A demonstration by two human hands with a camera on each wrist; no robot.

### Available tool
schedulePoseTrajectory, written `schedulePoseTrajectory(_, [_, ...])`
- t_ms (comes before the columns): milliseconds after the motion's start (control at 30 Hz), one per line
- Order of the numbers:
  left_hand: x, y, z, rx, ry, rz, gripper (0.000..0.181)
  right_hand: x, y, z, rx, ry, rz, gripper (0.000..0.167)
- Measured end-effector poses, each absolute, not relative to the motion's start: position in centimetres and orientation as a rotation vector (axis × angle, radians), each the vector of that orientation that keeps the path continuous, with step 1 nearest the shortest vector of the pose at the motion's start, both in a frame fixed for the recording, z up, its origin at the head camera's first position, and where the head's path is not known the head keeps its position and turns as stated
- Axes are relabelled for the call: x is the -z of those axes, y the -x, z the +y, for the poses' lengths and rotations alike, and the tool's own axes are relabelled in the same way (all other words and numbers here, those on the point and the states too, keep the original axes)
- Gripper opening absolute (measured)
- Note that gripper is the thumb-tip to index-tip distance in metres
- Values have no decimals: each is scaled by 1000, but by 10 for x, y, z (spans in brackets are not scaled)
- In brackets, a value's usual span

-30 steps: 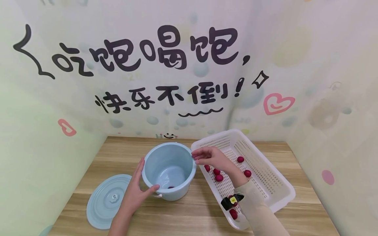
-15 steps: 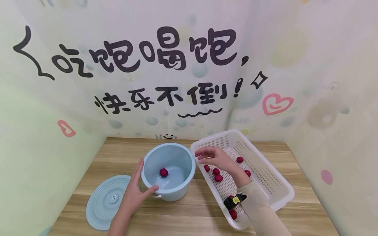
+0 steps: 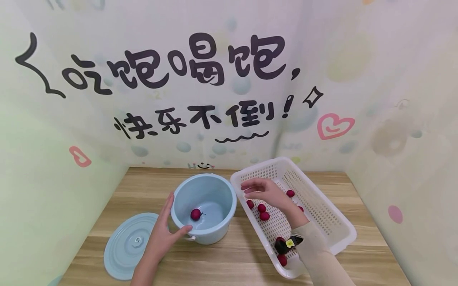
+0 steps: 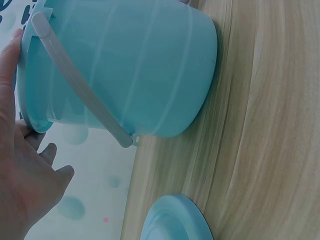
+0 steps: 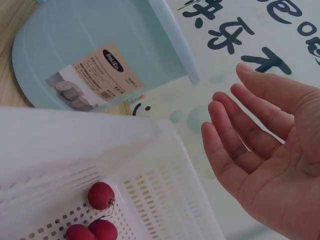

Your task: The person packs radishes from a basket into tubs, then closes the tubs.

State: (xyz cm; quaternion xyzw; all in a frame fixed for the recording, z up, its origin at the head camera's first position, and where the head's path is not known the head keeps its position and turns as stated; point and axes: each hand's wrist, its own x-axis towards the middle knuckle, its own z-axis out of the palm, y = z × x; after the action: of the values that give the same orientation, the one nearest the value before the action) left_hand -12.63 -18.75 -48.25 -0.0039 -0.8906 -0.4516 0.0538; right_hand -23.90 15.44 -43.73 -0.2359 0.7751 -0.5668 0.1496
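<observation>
since half a second ago, the right hand (image 3: pixel 266 192) has drawn a little further right from the blue bucket (image 3: pixel 205 192), and the red fruit (image 3: pixel 195 214) has rolled slightly toward the bucket's near side. that fruit lies inside the bucket, on its floor, its thin stem pointing right. the right hand's fingers are parted and loosely bent, open, over the basket edge just right of the bucket. the left hand (image 3: pixel 164 230) touches the bucket's rim from the left, its fingers rather straight against the outer side and its thumb spread out to the near edge. right of the bucket sits a white perforated basket (image 3: pixel 315 198) with more red fruits (image 3: pixel 264 216) scattered in it. left of the bucket, a round blue lid (image 3: pixel 127 246) lies on the wooden surface (image 3: pixel 229 266). the bucket's pale handle (image 4: pixel 80 85) hangs down its side, and a printed label (image 5: pixel 97 75) shows on the side facing the basket.
</observation>
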Motion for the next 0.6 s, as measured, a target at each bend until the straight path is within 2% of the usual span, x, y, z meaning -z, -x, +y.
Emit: schedulePoseTrajectory(600, [481,127,-187,1379,1,-2713,108,447,239,172,1657,672,2260,37])
